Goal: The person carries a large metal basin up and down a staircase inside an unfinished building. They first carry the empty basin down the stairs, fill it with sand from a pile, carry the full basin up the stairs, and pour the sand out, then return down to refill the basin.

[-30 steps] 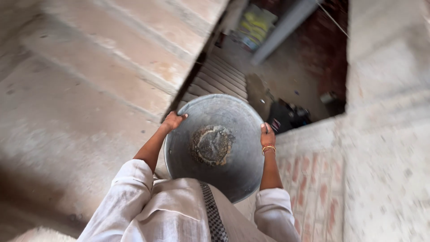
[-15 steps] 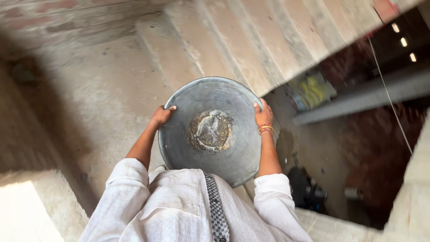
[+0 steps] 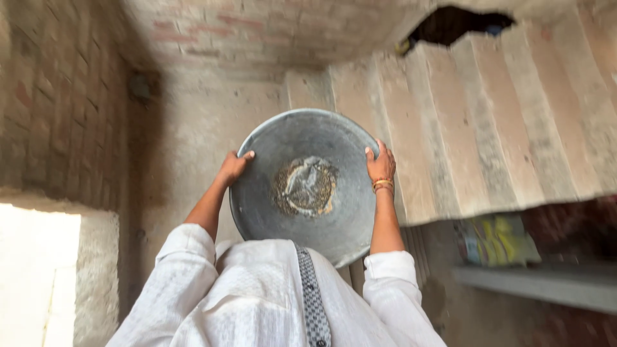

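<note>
1. Two hands on one pan (image 3: 305, 186): round grey metal basin, held up in front of the person, centre of view, w/ a crusty patch of dried mortar-like residue in the middle of its bowl.
2. Left hand (image 3: 232, 167) grips the pan's left rim; thumb hooked over the edge onto the inner face, fingers behind & out of sight. Closed tight on the rim.
3. Right hand (image 3: 381, 164) grips the right rim, fingers wrapped over the edge, palm vs. the outside. Also closed on the rim. Bangles (image 3: 382, 186) sit at that wrist.
4. Both forearms are bare, raised; white sleeves (image 3: 186, 257) rolled near the elbows. White cloth covers the shoulders, w/ a dark patterned strap (image 3: 313, 302) running down the middle.
5. Pan is tilted so its inside faces the camera; near edge just over the white cloth.
6. Concrete steps (image 3: 488, 122) lie to the right & far side, behind the pan.
7. Brick wall (image 3: 58, 109) at left, w/ a bright sunlit opening (image 3: 35, 276) near-left.
8. Yellow-green sack (image 3: 495, 241) sits lower right, beside a grey ledge (image 3: 546, 286), well apart from the pan.
</note>
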